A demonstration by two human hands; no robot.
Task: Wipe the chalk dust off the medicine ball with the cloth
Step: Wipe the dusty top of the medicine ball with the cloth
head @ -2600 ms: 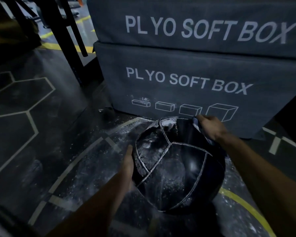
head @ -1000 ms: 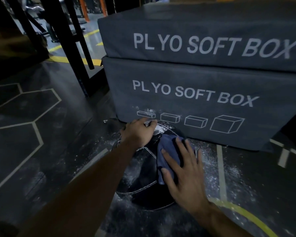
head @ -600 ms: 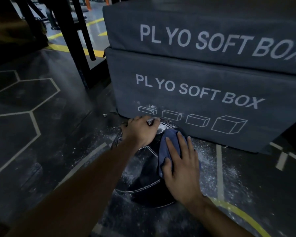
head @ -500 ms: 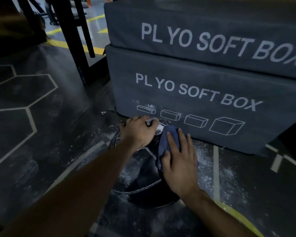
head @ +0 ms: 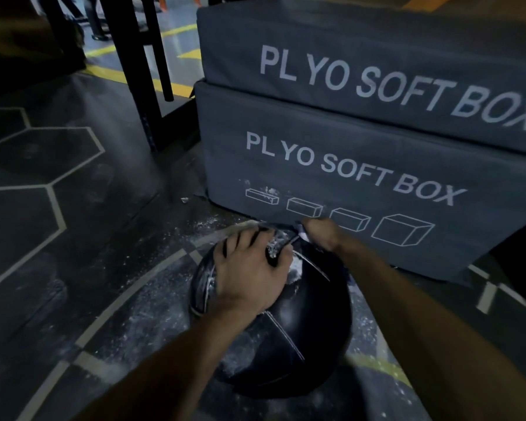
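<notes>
A left hand point(head: 249, 271) is pressing, fingers spread, atop a dark medicine ball point(head: 274, 317) on the floor. Beyond it, the right hand point(head: 322, 233) is clutching a cloth point(head: 301, 237) against the ball's far side. It looks heavy, slick; steady from above.

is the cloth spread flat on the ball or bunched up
Bunched: only a small crumpled bit of the cloth shows, gripped in the right hand at the far top of the medicine ball.

Black medicine ball point(head: 298, 317) with white chalk, grey boxes point(head: 362, 165), white lettering.
</notes>
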